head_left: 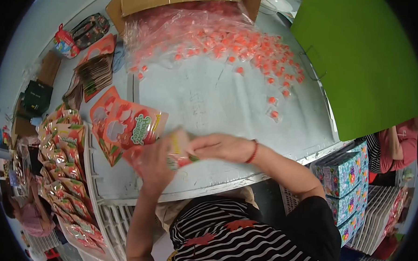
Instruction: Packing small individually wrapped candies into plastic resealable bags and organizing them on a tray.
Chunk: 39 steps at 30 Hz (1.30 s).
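Here, over the front part of a pale table (pixel 196 97), we see a blurred coral-red pouch (pixel 177 150) between two bare hands, its right side facing the right hand (pixel 220 147), though blur and fingers hide its long axis and which end is its top. Its label smears into yellow and green-white patches, while green-and-white lettering slants steeply up the flat pouches (pixel 132 125) just beyond. The left hand (pixel 156 158) grasps the pouch across its left part; the right fingertips meet its right edge, but we cannot tell whether that grip is clenched.
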Each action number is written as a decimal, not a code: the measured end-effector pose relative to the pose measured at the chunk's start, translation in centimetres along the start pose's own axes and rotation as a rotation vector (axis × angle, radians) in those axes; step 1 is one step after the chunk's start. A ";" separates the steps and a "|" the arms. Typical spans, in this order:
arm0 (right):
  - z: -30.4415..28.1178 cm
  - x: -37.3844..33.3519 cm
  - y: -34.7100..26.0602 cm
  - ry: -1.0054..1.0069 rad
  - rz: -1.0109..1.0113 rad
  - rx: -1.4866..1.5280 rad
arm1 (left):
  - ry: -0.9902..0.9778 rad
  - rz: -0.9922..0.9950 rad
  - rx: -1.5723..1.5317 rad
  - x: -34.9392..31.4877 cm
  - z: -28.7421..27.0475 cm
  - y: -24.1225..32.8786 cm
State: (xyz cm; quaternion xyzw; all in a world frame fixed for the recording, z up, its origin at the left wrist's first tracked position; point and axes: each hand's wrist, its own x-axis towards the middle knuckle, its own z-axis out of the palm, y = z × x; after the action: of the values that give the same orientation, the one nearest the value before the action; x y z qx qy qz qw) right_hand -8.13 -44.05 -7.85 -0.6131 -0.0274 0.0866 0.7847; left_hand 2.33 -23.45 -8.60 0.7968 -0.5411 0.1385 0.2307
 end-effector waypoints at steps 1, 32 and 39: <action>-1.5 -0.9 -2.4 0.041 0.076 -0.010 | 0.016 -0.112 0.051 -1.0 -0.3 -1.0; -15.7 -3.7 5.9 0.799 -0.039 -1.644 | -0.053 -0.620 -0.025 -7.2 -3.7 0.8; -15.3 -1.8 5.2 0.859 -0.164 -1.627 | 0.049 -0.622 -0.061 -7.8 -3.8 0.4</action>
State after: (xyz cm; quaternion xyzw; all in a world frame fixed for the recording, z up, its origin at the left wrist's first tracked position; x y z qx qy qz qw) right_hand -8.19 -57.81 -16.54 -0.9513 0.1703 -0.2501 0.0587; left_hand -0.87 -15.39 -8.93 0.9132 -0.2694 0.0643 0.2989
